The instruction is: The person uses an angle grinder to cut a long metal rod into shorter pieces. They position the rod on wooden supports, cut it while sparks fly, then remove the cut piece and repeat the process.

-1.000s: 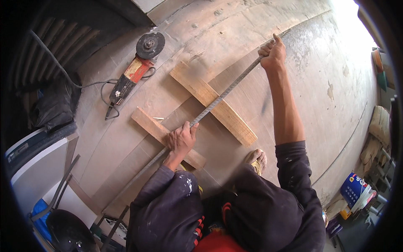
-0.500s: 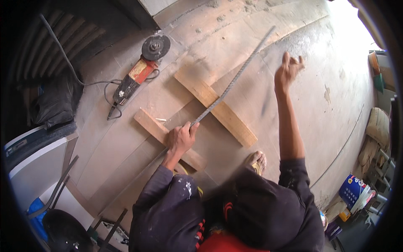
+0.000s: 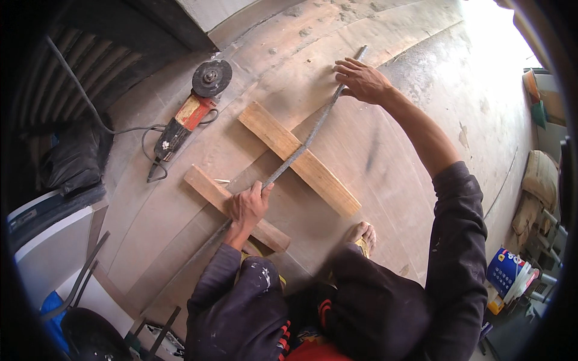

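A long grey ribbed steel rebar (image 3: 317, 127) runs diagonally across two pieces of lumber on the floor. My left hand (image 3: 247, 209) is closed around it above the nearer, reddish wooden piece (image 3: 208, 188). Between my two hands, the bar crosses the longer wooden block (image 3: 328, 182). Near the bar's far end is my right hand (image 3: 363, 82), fingers stretched over the bar and thumb apart on the near side. Whether those fingers press on the bar cannot be seen. Behind my left hand, the bar continues past my wrist toward the lower left.
An angle grinder (image 3: 188, 114) with a dark disc lies to the left, its cord looping beside it. My sandalled foot (image 3: 363, 236) stands close to the longer block. At right are a blue-and-white bucket (image 3: 507, 274) and a stuffed sack (image 3: 540, 174). Dark bars (image 3: 84, 277) stick up at lower left.
My right hand has swung left from clear of the bar to over its far end, fingers now across it. My left hand keeps its grip. The whole view has shifted slightly.
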### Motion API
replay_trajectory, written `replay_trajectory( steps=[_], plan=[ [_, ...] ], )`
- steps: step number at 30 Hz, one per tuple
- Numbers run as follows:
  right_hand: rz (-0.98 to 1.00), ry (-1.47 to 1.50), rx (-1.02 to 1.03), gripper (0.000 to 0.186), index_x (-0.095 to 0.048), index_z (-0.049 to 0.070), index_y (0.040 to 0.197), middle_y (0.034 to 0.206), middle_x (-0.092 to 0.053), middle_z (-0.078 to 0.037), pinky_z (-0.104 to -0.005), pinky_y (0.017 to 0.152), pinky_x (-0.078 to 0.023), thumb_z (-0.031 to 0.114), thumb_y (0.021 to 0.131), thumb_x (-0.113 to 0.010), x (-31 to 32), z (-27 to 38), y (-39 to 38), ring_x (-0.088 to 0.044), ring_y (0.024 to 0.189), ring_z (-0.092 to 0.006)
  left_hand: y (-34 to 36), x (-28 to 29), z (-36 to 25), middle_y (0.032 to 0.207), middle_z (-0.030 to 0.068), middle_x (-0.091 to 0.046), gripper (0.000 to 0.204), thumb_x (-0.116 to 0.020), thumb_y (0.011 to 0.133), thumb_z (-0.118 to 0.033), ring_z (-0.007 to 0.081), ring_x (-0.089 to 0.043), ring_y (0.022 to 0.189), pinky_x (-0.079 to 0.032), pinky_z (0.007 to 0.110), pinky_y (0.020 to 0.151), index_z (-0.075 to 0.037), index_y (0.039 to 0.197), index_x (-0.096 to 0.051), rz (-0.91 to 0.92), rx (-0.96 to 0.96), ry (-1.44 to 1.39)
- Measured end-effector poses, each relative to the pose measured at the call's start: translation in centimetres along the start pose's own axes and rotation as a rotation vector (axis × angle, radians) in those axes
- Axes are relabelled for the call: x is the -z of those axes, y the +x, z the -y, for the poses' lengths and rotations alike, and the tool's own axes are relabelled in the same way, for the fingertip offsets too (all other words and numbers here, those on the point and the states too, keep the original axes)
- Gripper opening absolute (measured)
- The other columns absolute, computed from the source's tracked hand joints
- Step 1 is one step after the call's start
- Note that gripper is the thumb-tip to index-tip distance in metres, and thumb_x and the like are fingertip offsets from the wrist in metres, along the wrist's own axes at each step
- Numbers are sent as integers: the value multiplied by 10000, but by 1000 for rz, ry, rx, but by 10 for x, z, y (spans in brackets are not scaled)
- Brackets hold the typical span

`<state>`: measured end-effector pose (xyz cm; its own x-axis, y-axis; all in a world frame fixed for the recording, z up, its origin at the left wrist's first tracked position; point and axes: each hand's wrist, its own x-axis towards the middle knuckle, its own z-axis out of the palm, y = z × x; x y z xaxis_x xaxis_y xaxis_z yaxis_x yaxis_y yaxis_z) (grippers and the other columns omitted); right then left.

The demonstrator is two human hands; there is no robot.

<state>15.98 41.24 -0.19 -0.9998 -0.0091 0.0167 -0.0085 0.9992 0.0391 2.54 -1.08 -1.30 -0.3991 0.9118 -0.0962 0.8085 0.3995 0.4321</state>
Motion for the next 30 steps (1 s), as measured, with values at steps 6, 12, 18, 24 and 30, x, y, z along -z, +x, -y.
replay_trajectory(
  steps=[6, 12, 18, 24, 30],
  plan=[
    [-73, 156, -161, 297, -578, 109, 960, 903, -524, -42, -364, 827, -481, 377, 849, -647, 11, 14, -48, -521, 892, -218, 3, 7, -4, 568, 208, -570, 455, -453, 991, -423, 417, -597, 543, -436, 499, 464, -55, 732, -526, 83, 29, -15],
    [-77, 98, -509, 246, -618, 99, 838, 740, -533, -44, -378, 663, -419, 331, 821, -699, 59, 112, -119, -515, 712, -219, -3, 7, 5, 543, 204, -576, 481, -443, 990, -446, 402, -611, 522, -463, 491, 452, -65, 715, -545, 58, 52, 37],
    [78, 403, -970, 199, -658, 61, 866, 783, -657, -113, -409, 680, -502, 258, 885, -646, 63, 243, -164, -642, 752, -287, 2, 10, 14, 566, 209, -586, 483, -460, 978, -453, 426, -603, 546, -458, 514, 484, -60, 715, -560, 30, 69, -27],
    [-205, 551, -1308, 204, -664, 24, 885, 880, -660, -179, -453, 739, -493, 225, 860, -649, 21, 255, -246, -630, 864, -355, 15, 32, -30, 717, 207, -627, 418, -499, 956, -445, 421, -608, 686, -448, 515, 586, -74, 802, -616, 23, 105, 6],
    [-460, 539, -1935, 180, -666, 6, 983, 970, -645, -220, -462, 809, -476, 121, 880, -573, 14, 384, -362, -611, 965, -392, -28, 3, -13, 970, 241, -594, 332, -594, 939, -278, 416, -552, 917, -422, 474, 814, 47, 1005, -568, -59, -42, -197]
  ],
)
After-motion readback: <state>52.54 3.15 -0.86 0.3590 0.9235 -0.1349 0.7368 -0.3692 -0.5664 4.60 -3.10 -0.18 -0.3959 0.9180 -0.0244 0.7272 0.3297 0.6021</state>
